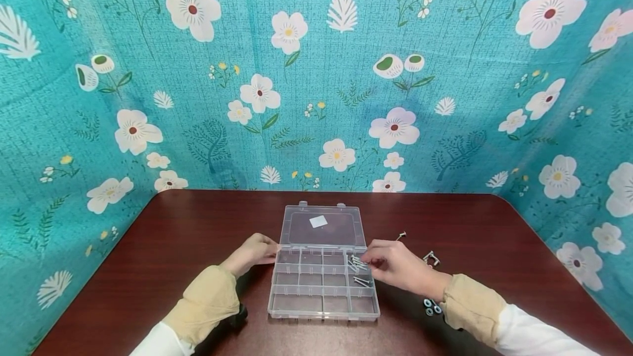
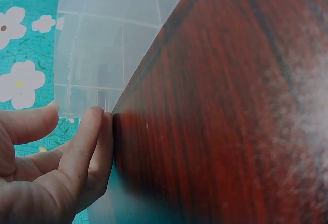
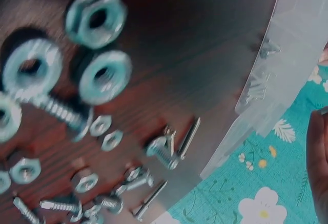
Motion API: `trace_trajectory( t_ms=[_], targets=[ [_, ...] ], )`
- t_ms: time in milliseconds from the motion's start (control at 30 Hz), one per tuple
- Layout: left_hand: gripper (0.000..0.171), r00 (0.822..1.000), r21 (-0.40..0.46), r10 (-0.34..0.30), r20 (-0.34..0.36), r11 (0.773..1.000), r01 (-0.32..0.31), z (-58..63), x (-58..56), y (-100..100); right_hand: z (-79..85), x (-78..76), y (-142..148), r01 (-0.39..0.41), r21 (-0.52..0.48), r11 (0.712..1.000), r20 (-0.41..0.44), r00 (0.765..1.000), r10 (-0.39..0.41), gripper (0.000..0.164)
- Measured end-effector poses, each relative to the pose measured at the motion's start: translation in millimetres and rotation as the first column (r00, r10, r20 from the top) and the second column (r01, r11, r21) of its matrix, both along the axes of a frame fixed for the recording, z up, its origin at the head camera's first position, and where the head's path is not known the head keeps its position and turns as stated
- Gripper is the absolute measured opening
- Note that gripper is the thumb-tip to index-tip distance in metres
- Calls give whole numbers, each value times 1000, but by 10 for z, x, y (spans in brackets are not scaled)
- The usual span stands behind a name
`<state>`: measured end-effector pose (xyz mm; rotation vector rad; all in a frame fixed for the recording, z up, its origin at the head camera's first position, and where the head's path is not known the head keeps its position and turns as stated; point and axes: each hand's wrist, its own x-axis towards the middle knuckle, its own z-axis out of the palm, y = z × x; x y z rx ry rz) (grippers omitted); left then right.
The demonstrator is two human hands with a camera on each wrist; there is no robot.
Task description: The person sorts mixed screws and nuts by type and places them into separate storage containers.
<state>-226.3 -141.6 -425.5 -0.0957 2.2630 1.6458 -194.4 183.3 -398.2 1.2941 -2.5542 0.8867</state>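
Observation:
A clear plastic organizer box [image 1: 295, 290] lies on the table with its lid [image 1: 292, 227] folded back. Relaxed fingers of my left hand [image 1: 254, 251] touch the box's left side near the hinge. In the left wrist view that hand [image 2: 66, 167] has thumb and fingertips at the box end, with space between them. My right hand [image 1: 398, 265] reaches over the right wall, fingertips bunched at the silvery screws [image 1: 357, 262] in the back right compartment. I cannot tell whether it pinches one. More screws [image 1: 362, 281] lie in the compartment in front.
Right of the box lie loose screws [image 1: 431, 258], a single screw [image 1: 401, 235] farther back, and nuts [image 1: 429, 311] near the right sleeve. The right wrist view shows several flanged nuts [image 3: 105, 78] and screws [image 3: 151, 201] close up. Flowered turquoise cloth [image 1: 316, 70] hangs behind the table [image 1: 207, 218].

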Motion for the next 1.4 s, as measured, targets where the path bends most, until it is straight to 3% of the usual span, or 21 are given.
trace_trajectory(
  t_ms=[267, 533, 667, 800, 867, 1100, 1233, 1400],
  targets=[
    [23, 1000, -28, 11, 9, 1000, -11, -23, -24, 2, -39, 10, -66, -59, -49, 997, 38, 997, 61, 19],
    [22, 1000, -20, 6, 7, 1000, -6, -7, -14, 2, 20, -25, -26, -78, 27, 997, 25, 997, 77, 16],
    [23, 1000, -26, 3, 7, 1000, -3, 4, -15, 0, 123, -59, 30, -70, 132, 989, -106, 991, 84, 21],
    [25, 1000, -32, 3, 7, 999, -2, 10, -18, 3, 230, -65, 74, -42, 222, 974, -304, 946, 110, 24],
    [24, 1000, -32, 8, 9, 999, -8, 9, -14, 5, 276, -60, 90, -29, 257, 966, -352, 928, 122, 24],
    [22, 1000, -13, -4, 6, 1000, 4, 7, 4, -1, 357, -89, 224, 21, 345, 938, -377, 919, 118, 22],
    [21, 1000, -4, -1, 7, 1000, 1, 10, 10, 0, 364, -165, 353, 62, 353, 933, -406, 909, 94, 22],
    [21, 1000, -7, -4, -2, 1000, 4, 17, 11, 3, 339, -276, 535, 113, 351, 930, -404, 914, 42, 24]
  ],
)
